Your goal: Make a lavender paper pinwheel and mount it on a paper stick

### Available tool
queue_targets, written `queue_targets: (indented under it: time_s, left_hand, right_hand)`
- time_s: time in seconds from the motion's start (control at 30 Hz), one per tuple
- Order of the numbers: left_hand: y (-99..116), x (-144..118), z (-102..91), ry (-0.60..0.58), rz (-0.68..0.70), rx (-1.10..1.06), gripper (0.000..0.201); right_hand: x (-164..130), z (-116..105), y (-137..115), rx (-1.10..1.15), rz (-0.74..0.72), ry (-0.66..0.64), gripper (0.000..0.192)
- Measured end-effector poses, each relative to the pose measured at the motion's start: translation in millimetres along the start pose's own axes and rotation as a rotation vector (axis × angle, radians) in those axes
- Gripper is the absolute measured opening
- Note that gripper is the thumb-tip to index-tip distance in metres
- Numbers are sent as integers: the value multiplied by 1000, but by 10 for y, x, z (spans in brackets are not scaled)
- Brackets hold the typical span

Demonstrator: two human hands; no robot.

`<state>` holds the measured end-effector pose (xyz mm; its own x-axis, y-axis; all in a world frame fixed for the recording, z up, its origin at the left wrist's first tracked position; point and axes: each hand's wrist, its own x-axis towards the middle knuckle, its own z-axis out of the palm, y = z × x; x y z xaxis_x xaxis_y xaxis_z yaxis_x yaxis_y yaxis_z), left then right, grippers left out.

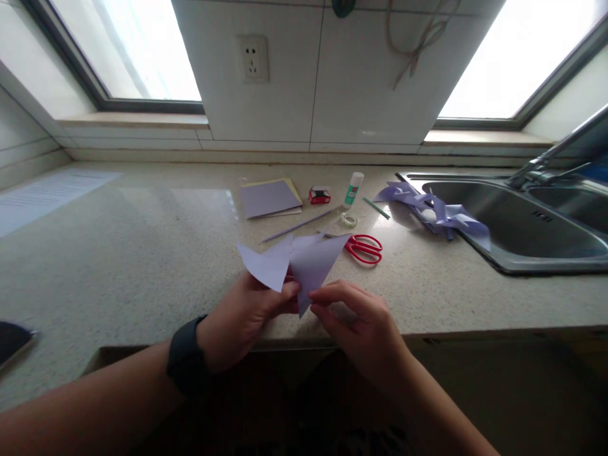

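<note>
Both the left hand [247, 316] and right hand [361, 326] pinch a folded lilac paper [294, 263]. Just beyond them lie red scissors [365, 247]; a glue stick [353, 189] and paper stack [269, 197] farther off.

Red scissors [365, 247], a glue stick [353, 189], a roll of tape [349, 220], stacked paper sheets [269, 197] and purple scraps [434, 212] lie on the speckled surface [142, 253] beside a steel sink [513, 228]

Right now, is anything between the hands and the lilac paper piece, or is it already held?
Nothing visible stands between them. The left hand and right hand both pinch the lilac paper piece directly, above the counter edge. The red scissors lie behind it on the counter, apart.
</note>
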<state>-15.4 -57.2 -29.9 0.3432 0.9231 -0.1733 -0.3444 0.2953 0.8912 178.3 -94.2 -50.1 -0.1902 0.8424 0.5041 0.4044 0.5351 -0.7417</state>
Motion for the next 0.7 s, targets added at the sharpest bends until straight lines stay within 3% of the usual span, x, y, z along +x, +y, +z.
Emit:
queue_targets:
  time_s: [0.2,0.43,0.7]
  left_hand:
    - [21,81,-18,94,-36,-103,22]
    - [65,173,-73,246,-24,-183,19]
    - [87,227,-90,268,5,-227,20]
  right_hand:
    - [145,-57,-40,28,-73,-62,14]
    - [505,-186,16,-135,-260,-203,15]
    - [891,-272,173,-210,-340,-363,7]
